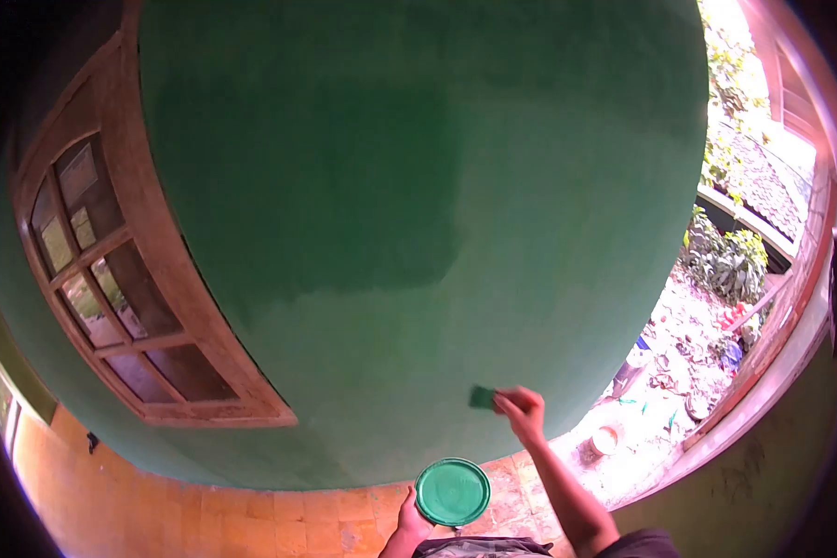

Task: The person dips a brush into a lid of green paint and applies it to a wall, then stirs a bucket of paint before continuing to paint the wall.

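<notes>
Right hand [521,406]: fingers pinched narrow around a small green-coated brush [481,397], whose head lies against the lower part of the green wall [391,186]. The forearm runs down to the bottom right edge of the view.

Left hand [409,516]: fingers closed on the near rim of a round green paint dish [452,492], held level, low in the view and just below and to the left of the brush. The fingers themselves are mostly hidden under the dish.

Wall: a darker, wetter-looking green patch fills the upper and middle area; a lighter green band lies below and to the right of it, where the brush sits.

Window [130,288]: brown wooden frame with several glass panes, set in the wall to the left, well apart from both hands.

Floor [251,521]: orange tiles along the foot of the wall.

Right side: a sunlit yard with leafy plants [730,260], scattered litter and a small pale bucket [605,439] on the ground.
</notes>
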`<state>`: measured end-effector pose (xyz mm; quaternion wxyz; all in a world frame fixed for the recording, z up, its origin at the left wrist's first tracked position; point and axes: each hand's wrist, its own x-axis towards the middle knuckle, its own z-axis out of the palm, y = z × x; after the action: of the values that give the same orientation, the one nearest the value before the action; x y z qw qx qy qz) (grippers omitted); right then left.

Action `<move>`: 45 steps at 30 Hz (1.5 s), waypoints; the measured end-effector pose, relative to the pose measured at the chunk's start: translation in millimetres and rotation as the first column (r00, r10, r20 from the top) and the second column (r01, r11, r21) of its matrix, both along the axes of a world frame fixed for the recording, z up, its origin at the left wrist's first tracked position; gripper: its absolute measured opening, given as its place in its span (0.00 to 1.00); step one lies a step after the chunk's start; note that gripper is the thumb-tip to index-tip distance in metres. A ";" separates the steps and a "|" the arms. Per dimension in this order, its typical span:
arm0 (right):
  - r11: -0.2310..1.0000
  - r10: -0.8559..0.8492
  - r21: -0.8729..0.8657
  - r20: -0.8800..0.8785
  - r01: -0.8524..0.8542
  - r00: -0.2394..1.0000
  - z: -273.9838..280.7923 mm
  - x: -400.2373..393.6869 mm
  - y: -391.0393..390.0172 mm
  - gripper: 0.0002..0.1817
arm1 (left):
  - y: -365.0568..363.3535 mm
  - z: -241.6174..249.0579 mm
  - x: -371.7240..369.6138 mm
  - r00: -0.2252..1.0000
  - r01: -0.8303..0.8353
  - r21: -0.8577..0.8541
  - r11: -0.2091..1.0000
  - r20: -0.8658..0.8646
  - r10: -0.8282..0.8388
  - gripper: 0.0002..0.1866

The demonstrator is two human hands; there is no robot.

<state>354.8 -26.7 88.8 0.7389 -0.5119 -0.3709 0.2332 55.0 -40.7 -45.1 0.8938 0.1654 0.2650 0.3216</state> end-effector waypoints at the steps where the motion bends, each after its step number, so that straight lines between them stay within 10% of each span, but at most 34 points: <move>1: 0.990 -0.138 -0.046 -0.176 0.132 0.975 -28.4 -10.8 -27.3 0.07 | 6.9 -0.8 -8.0 0.999 0.031 0.013 0.999 -0.011 -0.031 0.32; 3: 0.921 -0.388 -0.202 -0.419 0.332 0.821 -93.7 -30.5 -89.7 0.08 | 17.3 13.2 -23.9 0.991 0.083 -0.069 0.994 -0.100 -0.089 0.32; 9: 0.375 -0.906 -0.707 -0.141 0.600 0.400 -192.7 -129.0 -271.7 0.17 | 66.5 20.8 -65.5 0.892 0.436 0.027 0.900 -0.144 -0.428 0.35; 17: 0.105 -0.993 -0.699 -0.039 0.708 0.110 -180.9 -300.1 -342.7 0.12 | 92.6 23.7 -32.9 0.639 0.764 0.045 0.644 -0.197 -0.744 0.38; 19: -0.157 -0.890 -0.701 0.406 0.696 0.207 -176.7 -334.0 -340.9 0.11 | 79.7 33.7 -18.1 0.578 0.815 0.069 0.576 -0.165 -0.799 0.38; 30: 0.104 -0.966 -0.698 -0.240 0.708 -0.094 -150.5 -450.6 -382.3 0.11 | -56.2 47.2 -16.2 0.312 0.950 -0.018 0.312 -0.011 -0.950 0.33; 45: -0.196 -0.871 -0.838 -0.089 0.510 -0.482 -210.2 -729.5 -534.8 0.08 | -283.9 8.7 -153.8 -0.184 0.978 -0.106 -0.181 -0.018 -0.983 0.34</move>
<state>-374.7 -561.5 -121.4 0.5694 -0.5674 0.5773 -0.1432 -98.8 -324.6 -36.4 0.8097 0.2998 0.0924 -0.4959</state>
